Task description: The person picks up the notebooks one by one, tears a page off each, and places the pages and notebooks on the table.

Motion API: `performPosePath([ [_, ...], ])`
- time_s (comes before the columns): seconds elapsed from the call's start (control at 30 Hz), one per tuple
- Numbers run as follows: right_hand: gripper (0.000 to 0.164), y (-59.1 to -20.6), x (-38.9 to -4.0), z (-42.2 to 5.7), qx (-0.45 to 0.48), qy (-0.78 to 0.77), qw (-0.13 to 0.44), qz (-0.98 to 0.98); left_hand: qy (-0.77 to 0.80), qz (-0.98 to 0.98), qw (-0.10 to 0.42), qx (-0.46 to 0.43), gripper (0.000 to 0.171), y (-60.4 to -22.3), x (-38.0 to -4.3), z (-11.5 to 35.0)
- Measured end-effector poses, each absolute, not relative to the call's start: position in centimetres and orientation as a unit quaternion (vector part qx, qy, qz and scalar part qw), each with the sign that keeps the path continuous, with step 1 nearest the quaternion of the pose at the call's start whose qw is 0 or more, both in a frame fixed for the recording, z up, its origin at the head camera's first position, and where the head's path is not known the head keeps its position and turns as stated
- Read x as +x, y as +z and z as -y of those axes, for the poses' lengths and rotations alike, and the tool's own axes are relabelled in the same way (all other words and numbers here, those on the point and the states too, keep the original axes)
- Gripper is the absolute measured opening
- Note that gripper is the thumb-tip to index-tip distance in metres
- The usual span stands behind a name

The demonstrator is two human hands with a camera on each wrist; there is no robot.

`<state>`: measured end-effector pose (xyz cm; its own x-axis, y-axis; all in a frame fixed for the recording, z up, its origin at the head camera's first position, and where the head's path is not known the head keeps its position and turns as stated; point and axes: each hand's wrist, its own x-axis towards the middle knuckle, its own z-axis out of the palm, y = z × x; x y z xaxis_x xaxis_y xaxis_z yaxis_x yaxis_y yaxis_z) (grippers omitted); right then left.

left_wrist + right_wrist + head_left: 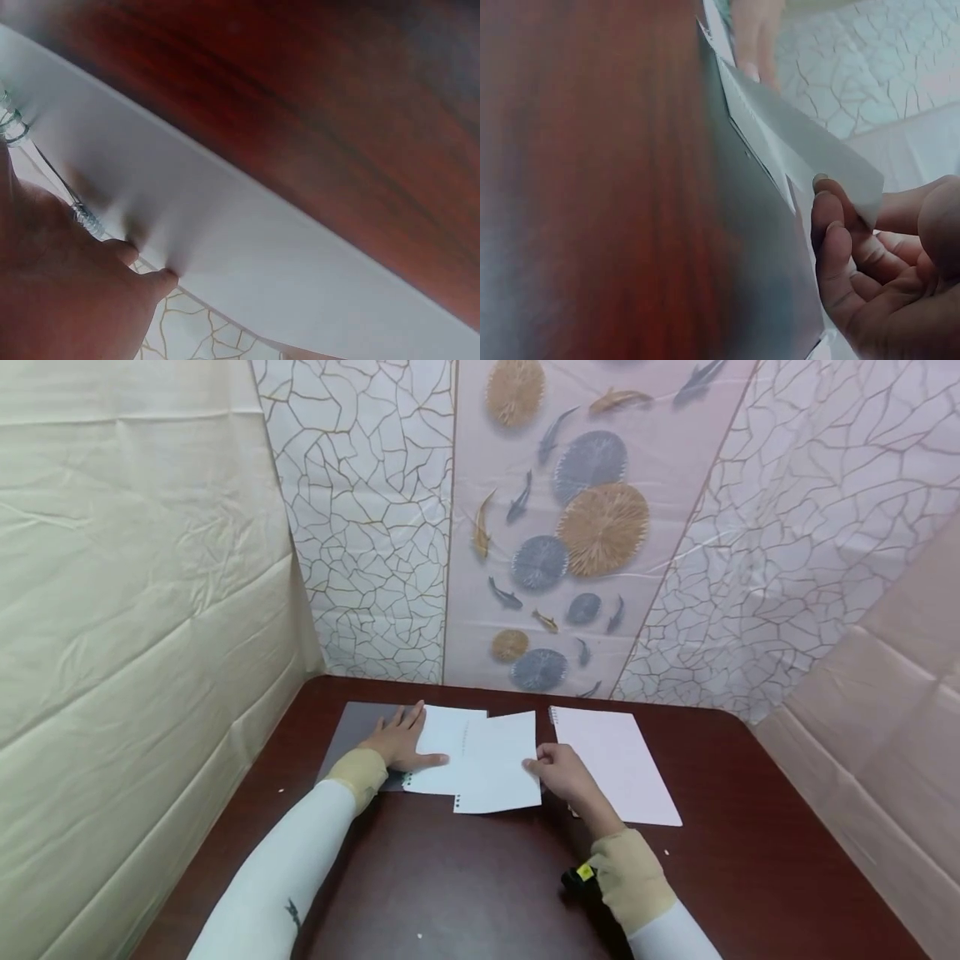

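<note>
My left hand (pixel 397 745) lies spread with straight fingers over the spiral notebook, across its grey cover (pixel 347 735) and white page (pixel 442 727). In the left wrist view, the wire binding (pixel 88 219) shows beside the left hand (pixel 67 277). A white sheet (pixel 498 760) with small holes along its lower left edge overlaps the page. At the sheet's right edge, my right hand (pixel 564 770) pinches it between thumb and curled fingers. From the right wrist, the sheet (pixel 802 135) looks bent and lifted toward the right hand (pixel 885 277).
A second white pad (pixel 618 764) with wire rings at its upper left lies to the right, partly behind the right wrist. Everything rests on a dark red-brown table (pixel 450 877). A patterned cloth backdrop (pixel 375 527) stands behind the table's far edge.
</note>
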<state>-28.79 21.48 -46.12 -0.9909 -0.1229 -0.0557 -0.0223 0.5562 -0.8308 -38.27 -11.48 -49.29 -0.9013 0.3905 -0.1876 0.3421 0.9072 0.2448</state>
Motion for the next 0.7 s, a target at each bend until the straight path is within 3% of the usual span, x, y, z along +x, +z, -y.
performPosePath([
  [0.2, 0.032, -46.1, -26.2, -22.0, -0.086, -0.434, 0.102, -0.891, 0.097, -0.970, 0.123, 0.185, 0.123, -48.3, -37.6, 11.6],
  [0.43, 0.027, -45.5, -24.1, -22.7, -0.184, -0.355, 0.194, -0.896, 0.103, -0.969, 0.122, 0.187, 0.132, -51.1, -40.3, 12.0],
  [0.7, 0.029, -44.6, -24.1, -22.0, -0.307, -0.209, 0.194, -0.908, 0.086, -0.971, 0.126, 0.184, 0.136, -51.5, -40.7, 11.9],
])
